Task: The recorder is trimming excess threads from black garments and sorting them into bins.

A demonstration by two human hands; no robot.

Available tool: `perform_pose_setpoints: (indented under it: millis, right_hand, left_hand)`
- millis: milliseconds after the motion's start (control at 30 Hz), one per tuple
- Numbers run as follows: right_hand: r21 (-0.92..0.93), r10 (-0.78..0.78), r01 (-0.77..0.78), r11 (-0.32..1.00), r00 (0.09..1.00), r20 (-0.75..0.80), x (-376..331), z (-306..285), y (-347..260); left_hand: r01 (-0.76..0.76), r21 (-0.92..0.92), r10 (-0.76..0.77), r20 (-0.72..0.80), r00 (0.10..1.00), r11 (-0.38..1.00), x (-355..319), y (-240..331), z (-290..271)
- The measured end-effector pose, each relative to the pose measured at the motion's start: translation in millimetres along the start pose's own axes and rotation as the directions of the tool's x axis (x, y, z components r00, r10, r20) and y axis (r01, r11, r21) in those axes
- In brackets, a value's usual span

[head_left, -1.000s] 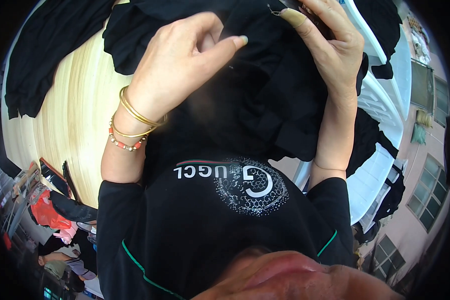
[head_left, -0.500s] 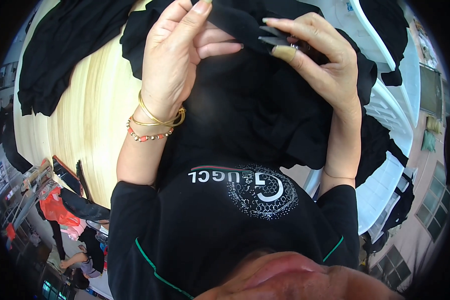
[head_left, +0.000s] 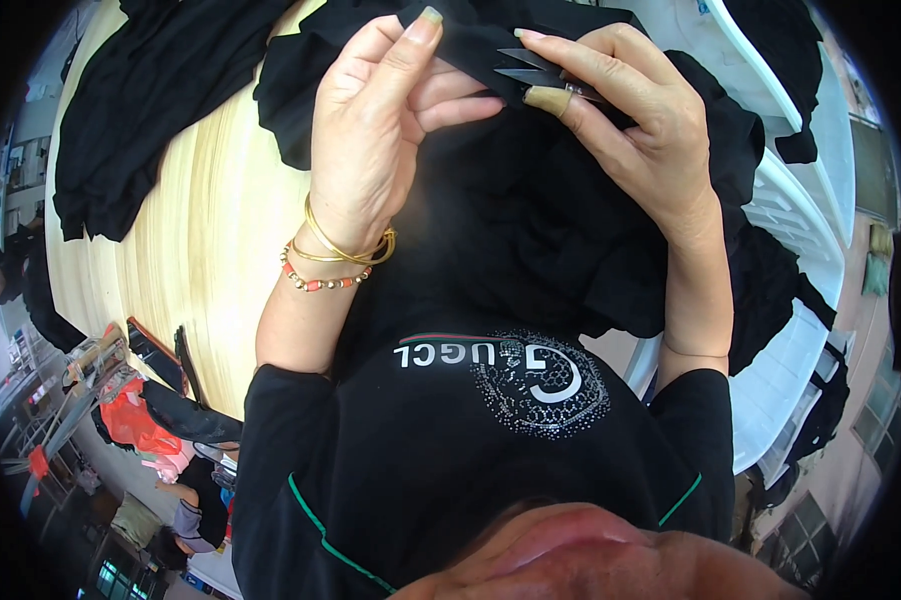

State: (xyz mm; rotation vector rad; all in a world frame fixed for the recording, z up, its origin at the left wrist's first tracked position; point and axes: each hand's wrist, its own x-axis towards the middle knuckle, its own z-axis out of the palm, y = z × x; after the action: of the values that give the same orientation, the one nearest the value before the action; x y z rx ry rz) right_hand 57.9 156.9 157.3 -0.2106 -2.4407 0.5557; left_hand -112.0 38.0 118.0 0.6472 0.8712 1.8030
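works at a pale wood-grain bench (head_left: 210,200), rounded along its edge and reaching away to the left. has a loose black garment (head_left: 160,120) lying over its far left part. pinches black cloth (head_left: 530,210) in the left hand (head_left: 385,110), with the rest bunched in front of the body, between both forearms. grips small scissors (head_left: 530,76) in the right hand (head_left: 640,115), blades parted, just beside the raised cloth. to the right, has white slotted plastic furniture (head_left: 785,370) hung with more dark fabric (head_left: 770,290), before a pinkish wall (head_left: 855,330) with paned windows (head_left: 878,415). at lower left, shows a red bag (head_left: 135,420) near the bench and, farther off, another person (head_left: 198,515) amid blurred clutter.
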Motion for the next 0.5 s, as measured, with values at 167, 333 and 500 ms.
perform_pose_setpoints:
  millis: [167, 333, 500]
  right_hand:
    - [0.029, 0.001, -0.001, 1.000, 1.000, -0.017, 1.0, 2.8, -3.3]
    - [-0.083, -0.036, 0.030, 0.996, 0.997, -0.066, -0.2, 7.0, -2.1]
    - [-0.232, -0.084, 0.057, 0.971, 0.991, -0.107, -0.2, 8.5, -3.8]
  left_hand:
    - [-0.011, -0.009, 0.011, -0.026, 1.000, 1.000, -0.6, -1.6, -2.3]
    - [-0.005, -0.024, 0.004, -0.041, 0.999, 1.000, -0.7, -0.6, 4.8]
    - [-0.025, -0.040, 0.024, -0.045, 0.999, 0.999, 0.3, -4.8, 4.3]
